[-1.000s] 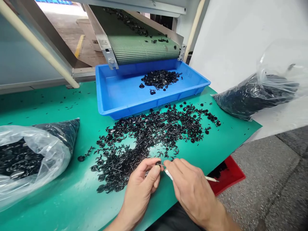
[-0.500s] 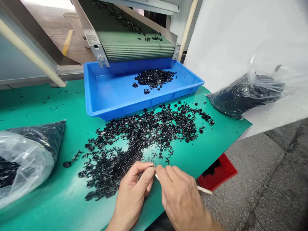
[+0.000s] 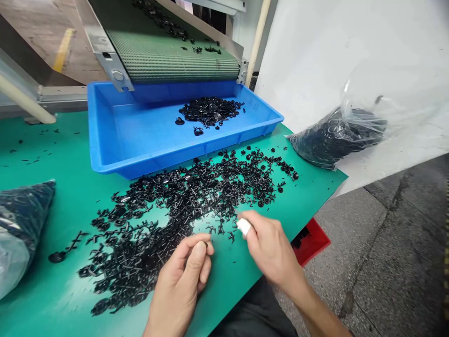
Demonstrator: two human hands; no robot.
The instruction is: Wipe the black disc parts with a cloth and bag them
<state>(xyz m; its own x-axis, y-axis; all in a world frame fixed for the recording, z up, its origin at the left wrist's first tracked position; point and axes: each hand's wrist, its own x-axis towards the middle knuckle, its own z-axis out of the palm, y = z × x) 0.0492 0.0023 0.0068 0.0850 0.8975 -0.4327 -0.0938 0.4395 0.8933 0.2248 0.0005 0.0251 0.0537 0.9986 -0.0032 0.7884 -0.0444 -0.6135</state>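
My left hand (image 3: 185,281) is closed in a pinch above the near edge of the green table; whatever lies between its fingertips is too hidden to name. To its right, my right hand (image 3: 271,245) is raised over the table with its fingers wrapped. A white wrapping (image 3: 244,226) shows at its thumb, and I cannot make out what the fingers hold. The two hands are apart. Just beyond them spreads a pile of small black plastic parts (image 3: 196,196), some round, others branched or stick-like.
A blue tray (image 3: 154,164) holding black parts stands beneath a green conveyor belt (image 3: 175,68). Clear bags of black parts lie left (image 3: 28,206) and right (image 3: 329,140). A red bin (image 3: 317,243) sits below the table's right edge.
My hands have separated, the right one moving up and away from the left. The thin pale stick that showed past my right hand is no longer visible. The view has shifted right.
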